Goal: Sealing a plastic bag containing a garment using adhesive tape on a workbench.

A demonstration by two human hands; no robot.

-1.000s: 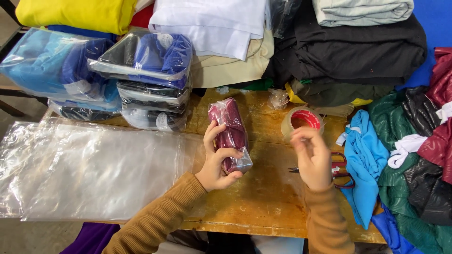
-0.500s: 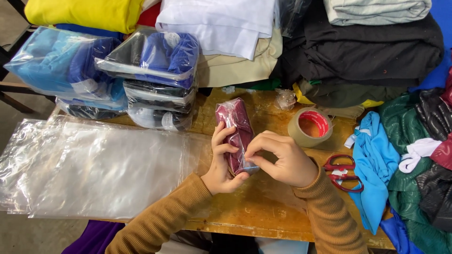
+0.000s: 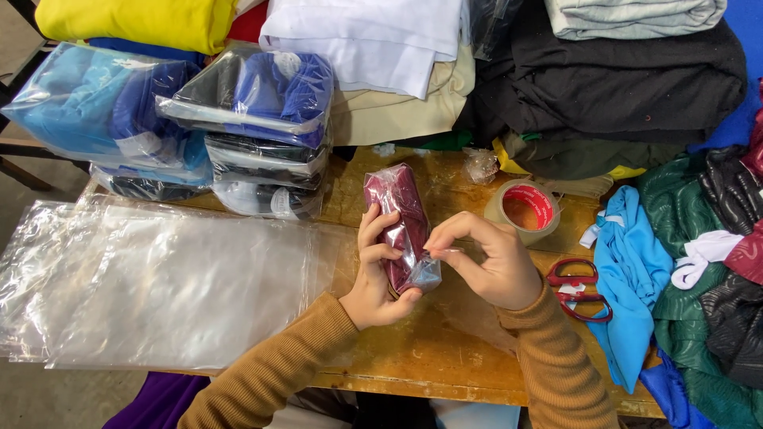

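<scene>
A maroon folded garment in a clear plastic bag [image 3: 400, 214] is held upright over the wooden table [image 3: 445, 357]. My left hand [image 3: 375, 274] wraps around its lower half from the left. My right hand [image 3: 489, 262] pinches the bag's lower right corner between thumb and forefinger. A roll of clear tape with a red core [image 3: 522, 208] lies just right of the hands. Red-handled scissors [image 3: 576, 287] rest by my right wrist.
A stack of flat clear plastic bags [image 3: 159, 278] covers the table's left side. Bagged blue and dark garments [image 3: 254, 135] are piled behind it. Loose folded clothes in white, black, yellow and grey fill the back; blue, green and black garments [image 3: 683, 270] heap at the right.
My right hand came from beside the tape roll over to the bagged garment and now pinches its lower corner. The left hand has kept its hold throughout.
</scene>
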